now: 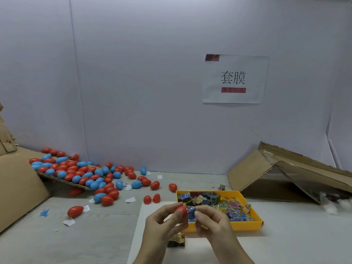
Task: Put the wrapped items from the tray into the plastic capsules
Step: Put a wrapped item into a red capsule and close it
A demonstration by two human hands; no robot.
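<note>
Head view shows the left hand [165, 218] gripping a red capsule [182, 210] while the right hand [210, 221] pinches a wrapped item [191, 211] against it above the yellow tray [245, 224].

Cool, even, fairly bright light, probably from overhead, casts only soft shadows beneath the yellow tray [245, 226] on the table [295, 235]. Wide-angle distortion bows the wall [152, 73] seams toward 9 o'clock; detail smears near 4 o'clock.
</note>
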